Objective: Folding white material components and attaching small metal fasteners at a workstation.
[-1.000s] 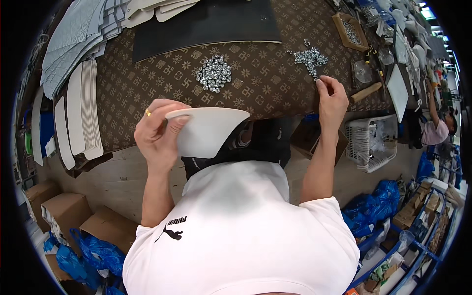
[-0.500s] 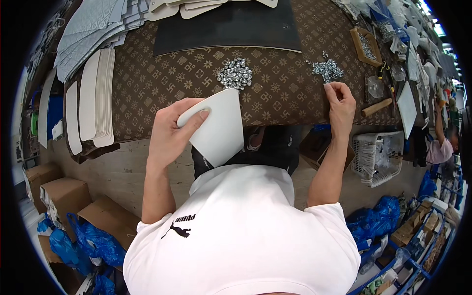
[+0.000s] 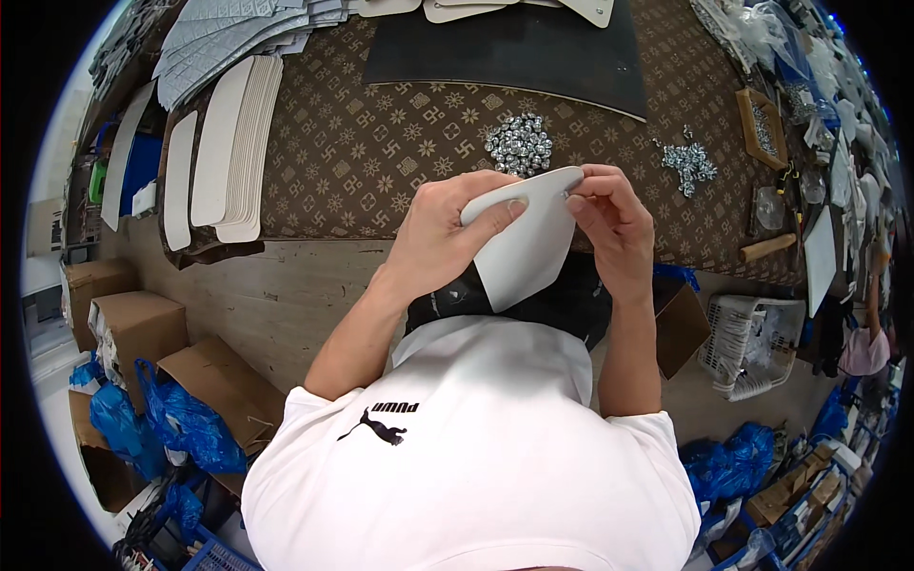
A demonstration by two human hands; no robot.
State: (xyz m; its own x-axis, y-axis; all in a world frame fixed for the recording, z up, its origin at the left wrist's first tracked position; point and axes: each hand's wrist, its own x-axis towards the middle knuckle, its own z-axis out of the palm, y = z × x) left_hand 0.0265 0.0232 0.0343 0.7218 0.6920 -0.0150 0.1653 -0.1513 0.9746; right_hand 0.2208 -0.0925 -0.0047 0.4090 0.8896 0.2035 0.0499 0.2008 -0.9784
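My left hand [image 3: 438, 233] is closed on a thin white panel [image 3: 533, 238] with rounded corners, thumb on the near face and fingers behind. My right hand [image 3: 617, 228] is at the panel's upper right corner, thumb and fingertips pinched there. A tiny silvery metal piece shows by the thumb tip; its exact shape is too small to make out. Just beyond the panel lies a heap of round, shiny metal pieces [image 3: 519, 145] on the brown patterned cloth [image 3: 381, 162]. To the right of my right hand is a second heap of smaller silvery metal pieces [image 3: 688, 169].
A black mat [image 3: 505, 57] lies at the back, with white panels [image 3: 466, 11] at its far edge. Stacked pale strips [image 3: 238, 152] and grey printed sheets [image 3: 228, 48] fill the left. At right are a wooden box [image 3: 762, 128], a wooden handle [image 3: 767, 247] and a white basket [image 3: 752, 343].
My right hand has left the small metal heap and come to the panel's corner. My left hand has brought the panel rightward. The whole view has shifted, moving the table rightward in the picture.
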